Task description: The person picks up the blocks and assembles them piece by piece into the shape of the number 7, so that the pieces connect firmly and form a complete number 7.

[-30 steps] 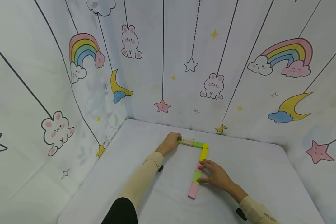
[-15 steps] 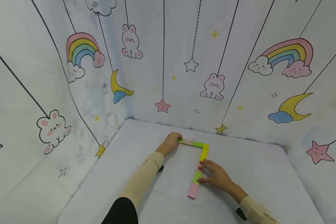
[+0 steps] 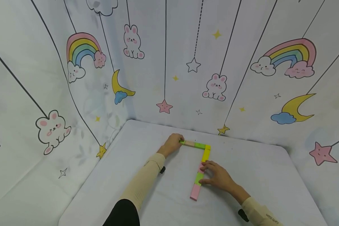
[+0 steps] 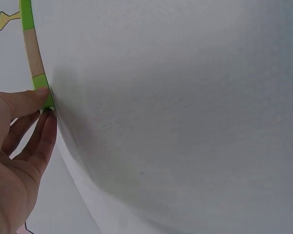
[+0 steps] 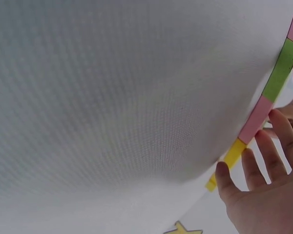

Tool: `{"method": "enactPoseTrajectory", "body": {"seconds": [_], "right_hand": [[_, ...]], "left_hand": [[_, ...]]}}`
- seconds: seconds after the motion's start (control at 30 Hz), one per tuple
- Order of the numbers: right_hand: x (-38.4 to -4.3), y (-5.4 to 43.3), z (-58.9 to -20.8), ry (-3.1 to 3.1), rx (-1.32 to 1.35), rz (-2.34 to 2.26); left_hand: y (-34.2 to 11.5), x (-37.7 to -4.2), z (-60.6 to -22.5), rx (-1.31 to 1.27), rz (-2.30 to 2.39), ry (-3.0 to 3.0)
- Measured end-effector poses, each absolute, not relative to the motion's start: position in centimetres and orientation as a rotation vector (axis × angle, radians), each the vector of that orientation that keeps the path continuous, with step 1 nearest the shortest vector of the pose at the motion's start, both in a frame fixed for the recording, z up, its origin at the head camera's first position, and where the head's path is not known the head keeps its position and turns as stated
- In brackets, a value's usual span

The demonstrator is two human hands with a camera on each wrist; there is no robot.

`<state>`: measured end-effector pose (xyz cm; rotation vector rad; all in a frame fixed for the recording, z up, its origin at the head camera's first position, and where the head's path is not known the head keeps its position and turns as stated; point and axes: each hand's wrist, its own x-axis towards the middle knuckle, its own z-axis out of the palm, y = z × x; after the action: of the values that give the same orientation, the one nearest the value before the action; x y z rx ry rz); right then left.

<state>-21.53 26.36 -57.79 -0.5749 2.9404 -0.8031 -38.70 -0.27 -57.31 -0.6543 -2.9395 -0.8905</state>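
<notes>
In the head view, coloured blocks lie end to end in two runs that meet at a corner. Thumb and fingers of my left hand [image 3: 172,146] pinch the green end block [image 4: 42,83] of the far run. Beside it come a plain wooden block [image 3: 190,143] and another green block [image 3: 199,145]. Yellow [image 3: 206,155] blocks form the corner. My right hand [image 3: 218,177] has its fingers spread along the near run's right side, touching it around the middle pink block [image 5: 256,119] and the green block [image 5: 282,69]. A pink block [image 3: 195,192] ends this run.
A white-covered table [image 3: 257,175] with rounded corners bears the blocks. White cloth walls [image 3: 180,47] printed with rabbits, rainbows, moons and stars rise along its back and left side. Black straps or cameras sit near both sleeves [image 3: 147,172].
The head view has shifted very slightly, most visibly in the prints on the left wall. Both hands and the blocks stay where they were.
</notes>
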Motion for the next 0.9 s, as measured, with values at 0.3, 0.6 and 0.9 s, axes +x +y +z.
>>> {"method": "enactPoseTrajectory", "body": {"seconds": [0.3,0.6,0.9], "right_hand": [[-22.0,26.3,-57.3,2.939,-0.572,-0.766],[-22.8,26.0,-56.9,2.985,-0.616,-0.750],[-23.7,26.3,-56.7,2.990,-0.605,-0.784]], "left_hand": [[-1.2,-38.6,-57.4,-0.715,-0.999,-2.909],[-2.2,-38.8,-57.4,-0.740,-1.015,-2.901],[-3.0,-38.4,-57.6,-0.775,-1.038,-2.828]]}}
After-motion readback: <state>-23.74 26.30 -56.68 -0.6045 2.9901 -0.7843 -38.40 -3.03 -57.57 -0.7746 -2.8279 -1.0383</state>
